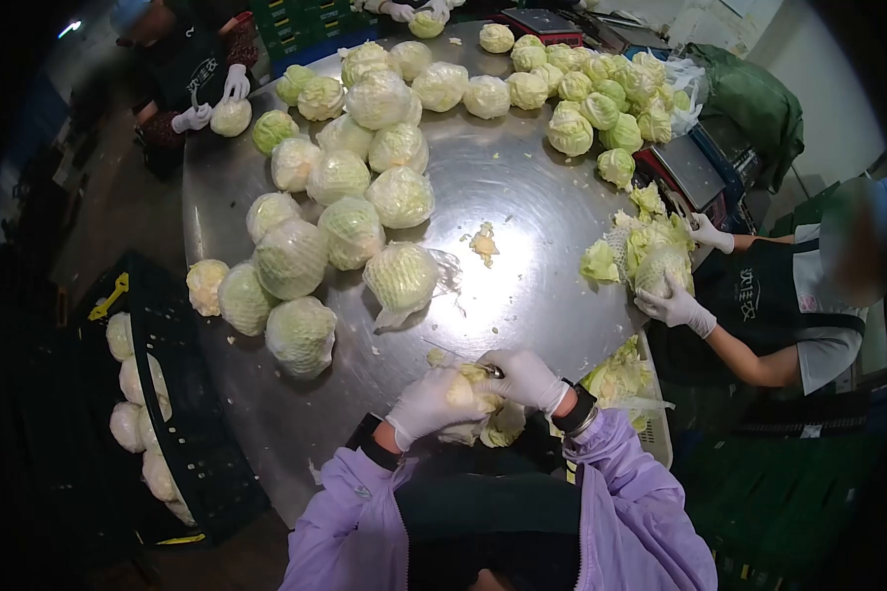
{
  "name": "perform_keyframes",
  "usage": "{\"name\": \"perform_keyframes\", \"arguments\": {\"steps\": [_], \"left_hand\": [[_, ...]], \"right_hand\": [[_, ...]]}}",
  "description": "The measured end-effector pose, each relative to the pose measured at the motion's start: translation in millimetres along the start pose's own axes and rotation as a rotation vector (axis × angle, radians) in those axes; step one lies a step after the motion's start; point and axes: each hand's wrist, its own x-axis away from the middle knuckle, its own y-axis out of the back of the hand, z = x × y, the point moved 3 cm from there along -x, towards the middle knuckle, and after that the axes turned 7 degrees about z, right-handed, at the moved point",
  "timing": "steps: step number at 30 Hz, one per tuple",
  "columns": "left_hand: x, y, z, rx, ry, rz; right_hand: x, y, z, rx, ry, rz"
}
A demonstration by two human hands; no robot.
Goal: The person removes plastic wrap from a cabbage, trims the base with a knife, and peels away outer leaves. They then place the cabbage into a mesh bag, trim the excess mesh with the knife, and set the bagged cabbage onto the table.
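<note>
At the table's near edge, my gloved left hand (436,406) is closed around a pale cabbage (475,374), mostly hidden by my fingers. My gloved right hand (525,380) meets it from the other side, its fingers wrapped round a small knife (493,371). Only a dark bit of the handle and a thin blade line show. Loose cabbage leaves (503,426) hang just under both hands. Ahead and a little left, a cabbage in a white foam net and clear film (401,278) sits on the metal table (522,315).
Many wrapped cabbages (292,258) crowd the table's left side; bare ones (601,98) are heaped far right. A co-worker's hand (678,303) holds a cabbage at right. A basket of leaves (650,394) stands by my right arm, a dark crate (192,424) at left.
</note>
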Motion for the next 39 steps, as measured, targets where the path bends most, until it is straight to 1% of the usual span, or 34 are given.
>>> {"name": "perform_keyframes", "arguments": {"steps": [1, 2, 3, 4, 5, 6, 7, 8, 9, 10, 11, 12, 14, 15, 16, 18, 19, 21, 22, 23, 24, 26, 27, 28, 29, 30, 31, 32, 34, 35, 36, 38, 39], "left_hand": [[0.6, -2.2, 2.7, -0.003, -0.003, 0.006], [1.5, -3.3, 2.8, 0.024, -0.114, -0.092], [2.9, -4.3, 2.3, 0.052, -0.225, -0.190], [3.0, -7.2, 3.2, 0.049, -0.228, -0.187], [4.4, -5.8, 2.7, 0.047, -0.279, -0.296], [6.0, -2.9, 2.0, 0.042, -0.335, -0.404], [7.4, -2.3, 3.3, 0.033, -0.343, -0.402], [12.2, -1.7, 4.0, -0.077, -0.413, -0.445], [16.4, -1.3, 4.0, -0.185, -0.478, -0.488], [18.3, -1.4, 5.4, -0.185, -0.475, -0.486], [19.9, -2.7, 7.3, -0.187, -0.429, -0.465], [21.8, -1.5, 3.1, -0.189, -0.386, -0.442], [23.0, 2.9, -10.9, -0.189, -0.358, -0.404], [21.4, 3.6, -18.6, -0.186, -0.326, -0.382], [18.3, -1.6, -22.4, -0.185, -0.329, -0.382], [11.2, -7.9, -27.1, -0.223, -0.334, -0.403], [8.2, -5.0, -25.5, -0.231, -0.339, -0.403], [8.3, -3.9, -18.3, -0.199, -0.440, -0.343], [9.3, -2.3, -11.4, -0.202, -0.443, -0.329], [9.4, 1.7, -3.3, -0.131, -0.474, -0.291], [9.6, 5.5, 3.9, -0.061, -0.502, -0.260], [17.8, 8.3, 18.2, -0.019, -0.492, -0.246], [23.9, 10.5, 27.7, 0.080, -0.460, -0.247], [28.0, 12.8, 33.1, 0.179, -0.428, -0.248], [32.2, 12.1, 35.7, 0.172, -0.428, -0.255], [37.9, 10.3, 38.9, 0.230, -0.372, -0.266], [44.7, 8.0, 41.2, 0.291, -0.309, -0.274], [49.3, 6.4, 34.2, 0.294, -0.294, -0.273], [48.8, 4.4, 6.3, 0.021, -0.289, -0.382], [45.5, -1.6, 0.7, -0.189, -0.236, -0.350], [43.6, -3.3, 1.6, -0.189, -0.242, -0.348], [39.1, -8.6, 7.5, -0.311, -0.161, -0.367], [38.9, -8.5, 11.7, -0.313, -0.165, -0.363]], "right_hand": [[-0.5, -0.1, -3.5, -0.019, -0.075, -0.018], [-0.8, 1.2, -6.9, -0.037, -0.150, -0.034], [-2.4, 0.7, -13.1, -0.277, -0.366, 0.046], [-4.2, -3.2, -23.0, -0.278, -0.367, 0.041], [-7.8, -11.6, -42.1, -0.378, -0.398, 0.013], [-11.6, -10.3, -45.6, -0.479, -0.424, -0.021], [-10.3, -8.3, -48.1, -0.342, -0.488, -0.008], [-6.1, -7.7, -48.0, -0.344, -0.484, -0.016], [-0.2, -1.2, -32.8, -0.431, -0.455, -0.009], [6.9, 1.8, -20.9, -0.521, -0.427, 0.002], [16.6, -1.4, -15.8, -0.541, -0.386, 0.106], [20.8, -7.7, -14.4, -0.547, -0.392, 0.105], [24.6, -12.0, -3.6, -0.013, -0.088, 0.018], [25.4, -12.6, -8.4, -0.228, -0.104, 0.004], [28.3, -9.1, -11.8, -0.225, -0.106, 0.001], [31.6, -6.1, -23.6, -0.647, -0.509, 0.158], [29.6, 0.2, -20.0, -0.491, -0.381, 0.134], [25.6, -6.0, -33.3, -0.458, -0.358, 0.082], [25.5, -8.1, -38.8, -0.418, -0.336, 0.040], [26.8, -10.7, -46.0, -0.647, -0.386, 0.053], [25.1, -14.0, -56.6, -0.645, -0.382, 0.051], [17.6, -22.9, -92.6, -0.448, -0.421, -0.067], [19.2, -26.9, -101.6, -0.496, -0.497, -0.097], [17.7, -21.3, -86.0, -0.495, -0.485, -0.101], [21.1, -14.5, -67.8, -0.431, -0.443, -0.160], [24.1, -3.2, -40.4, -0.370, -0.405, -0.213], [25.4, 4.3, -8.8, -0.423, -0.334, -0.162], [26.2, -6.7, -3.6, -0.194, -0.307, 0.018], [24.4, -22.4, 21.3, -0.081, -0.198, 0.084], [23.8, -26.3, 21.9, -0.081, -0.200, 0.080], [23.6, -28.9, 20.6, -0.030, -0.201, 0.076], [24.9, -28.1, 17.8, 0.024, -0.204, 0.073], [25.8, -28.5, 14.7, 0.074, -0.251, 0.120]]}}
